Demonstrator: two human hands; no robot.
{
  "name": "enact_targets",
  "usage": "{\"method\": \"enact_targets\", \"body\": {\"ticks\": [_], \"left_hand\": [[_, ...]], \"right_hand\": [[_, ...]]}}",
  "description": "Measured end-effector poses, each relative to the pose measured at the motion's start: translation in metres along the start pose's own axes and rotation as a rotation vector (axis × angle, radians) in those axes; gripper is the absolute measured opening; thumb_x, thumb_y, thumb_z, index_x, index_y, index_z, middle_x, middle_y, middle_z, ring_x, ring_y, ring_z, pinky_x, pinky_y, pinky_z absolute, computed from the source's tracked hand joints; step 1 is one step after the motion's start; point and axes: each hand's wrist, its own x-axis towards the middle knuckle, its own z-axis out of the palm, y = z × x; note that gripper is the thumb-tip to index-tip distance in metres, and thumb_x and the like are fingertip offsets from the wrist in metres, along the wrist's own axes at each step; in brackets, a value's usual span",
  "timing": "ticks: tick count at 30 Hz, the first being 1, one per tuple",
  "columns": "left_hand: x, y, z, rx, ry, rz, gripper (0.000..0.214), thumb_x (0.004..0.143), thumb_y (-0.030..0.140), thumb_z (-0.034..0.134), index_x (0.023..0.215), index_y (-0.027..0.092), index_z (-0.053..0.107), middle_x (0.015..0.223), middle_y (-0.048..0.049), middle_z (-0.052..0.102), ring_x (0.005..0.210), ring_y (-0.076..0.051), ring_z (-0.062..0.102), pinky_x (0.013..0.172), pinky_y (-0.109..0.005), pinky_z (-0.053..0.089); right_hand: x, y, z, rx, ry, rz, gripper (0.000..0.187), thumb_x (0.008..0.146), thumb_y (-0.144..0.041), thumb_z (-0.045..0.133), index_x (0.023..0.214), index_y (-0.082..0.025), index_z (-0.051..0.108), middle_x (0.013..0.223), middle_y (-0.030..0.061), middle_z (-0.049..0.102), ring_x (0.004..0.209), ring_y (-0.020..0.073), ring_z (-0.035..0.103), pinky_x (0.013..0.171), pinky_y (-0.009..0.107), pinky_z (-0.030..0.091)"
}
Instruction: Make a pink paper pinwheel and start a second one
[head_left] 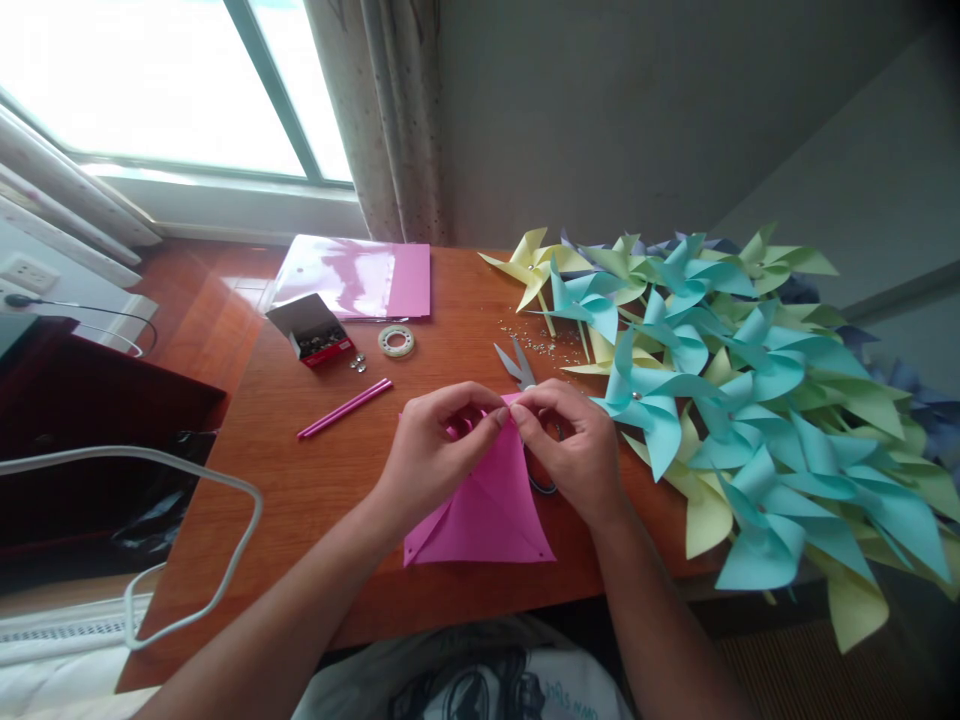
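Between the left hand [439, 445] and the right hand [577, 440], the pink paper sheet [495, 500] was held over the wooden desk [300, 500], pinched near its far edge. On each hand the thumb and forefinger were closed together at the tips on the paper, the other fingers loosely curled.

A tear was judged the chief risk: if the two pinches were drawn apart, the paper could be split from its edge or along a fold. By a shift of the right hand, the sheet could be snagged on the scissors [527, 378], lying close by its right side. The turquoise pinwheels [637, 397], massed right of the sheet, could be crushed by a swing of the right forearm.

One worked sheet and one pair of scissors were counted. Beyond and left of the sheet, two pink sticks [345, 408], one tape roll [383, 342], one open box [322, 345] and one plastic sleeve [337, 275] were seen. At least seven turquoise pinwheels were made out; with so much overlap, the exact number of these, and of the yellow, green and bluish ones, could not be told.
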Motion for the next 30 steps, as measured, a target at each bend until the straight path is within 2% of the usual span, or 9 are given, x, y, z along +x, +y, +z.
{"method": "enact_targets", "body": {"ticks": [6,8,10,13,16,19,25,28,30], "left_hand": [[0.000,0.002,0.000,0.005,0.019,-0.011,0.015,0.087,0.030,0.069,0.083,0.016,0.071,0.073,-0.0029,0.068,0.066,-0.014,0.058,0.059,-0.024,0.044],[0.000,0.003,0.000,-0.004,0.031,-0.018,0.015,0.086,0.029,0.069,0.082,0.016,0.071,0.074,-0.0033,0.068,0.066,-0.014,0.058,0.059,-0.024,0.044],[0.000,0.005,-0.001,-0.021,0.041,-0.025,0.014,0.086,0.029,0.070,0.081,0.015,0.070,0.073,-0.0033,0.068,0.066,-0.014,0.058,0.059,-0.024,0.044],[0.000,0.008,-0.001,-0.062,0.040,-0.045,0.014,0.085,0.029,0.071,0.080,0.015,0.071,0.073,-0.0030,0.068,0.066,-0.014,0.058,0.059,-0.023,0.044],[0.001,0.009,-0.001,-0.116,0.036,-0.082,0.016,0.084,0.030,0.072,0.080,0.015,0.071,0.072,-0.0024,0.067,0.066,-0.013,0.057,0.058,-0.022,0.043],[0.002,0.011,-0.001,-0.187,0.040,-0.119,0.016,0.082,0.030,0.074,0.079,0.015,0.071,0.072,-0.0021,0.068,0.066,-0.012,0.057,0.058,-0.021,0.043],[0.002,0.014,-0.002,-0.264,0.071,-0.167,0.017,0.079,0.031,0.077,0.077,0.015,0.071,0.070,-0.0010,0.067,0.061,-0.010,0.055,0.053,-0.019,0.041],[0.003,0.016,-0.003,-0.285,0.073,-0.190,0.018,0.078,0.031,0.078,0.078,0.015,0.071,0.070,-0.0014,0.068,0.059,-0.010,0.054,0.052,-0.020,0.040],[0.003,0.017,-0.004,-0.290,0.075,-0.196,0.018,0.078,0.032,0.078,0.078,0.015,0.071,0.070,-0.0018,0.068,0.059,-0.011,0.055,0.053,-0.020,0.041]], "right_hand": [[0.000,0.007,-0.008,0.012,0.060,0.111,0.011,0.094,-0.024,0.060,0.097,-0.022,0.071,0.092,0.0019,0.070,0.083,0.0168,0.067,0.069,0.028,0.053],[-0.004,0.011,-0.015,-0.101,0.102,0.138,0.015,0.095,-0.026,0.058,0.104,-0.021,0.069,0.097,0.0036,0.071,0.085,0.0180,0.068,0.069,0.028,0.054],[-0.013,0.013,-0.022,-0.306,0.105,0.125,0.018,0.094,-0.026,0.059,0.108,-0.020,0.068,0.096,0.0056,0.070,0.084,0.0198,0.067,0.069,0.030,0.056],[-0.033,0.016,-0.029,-0.605,0.058,0.103,0.026,0.093,-0.026,0.057,0.117,-0.018,0.065,0.099,0.0087,0.069,0.084,0.0238,0.067,0.074,0.037,0.057],[-0.050,0.018,-0.028,-0.781,-0.030,0.114,0.040,0.091,-0.031,0.060,0.128,-0.017,0.059,0.114,0.0139,0.068,0.102,0.0317,0.066,0.087,0.046,0.056],[-0.057,0.022,-0.025,-0.878,-0.069,0.118,0.046,0.089,-0.033,0.064,0.131,-0.015,0.056,0.117,0.0163,0.067,0.107,0.0343,0.064,0.090,0.048,0.055],[-0.052,0.024,-0.018,-0.913,-0.047,0.136,0.047,0.086,-0.033,0.065,0.129,-0.016,0.057,0.112,0.0165,0.068,0.103,0.0353,0.066,0.085,0.050,0.056],[-0.051,0.021,-0.019,-0.826,-0.004,0.176,0.042,0.084,-0.031,0.065,0.123,-0.017,0.060,0.108,0.0162,0.070,0.097,0.0350,0.068,0.081,0.050,0.058],[-0.053,0.020,-0.022,-0.687,0.040,0.226,0.039,0.081,-0.031,0.067,0.117,-0.017,0.063,0.104,0.0149,0.071,0.091,0.0327,0.070,0.079,0.050,0.060]]}}
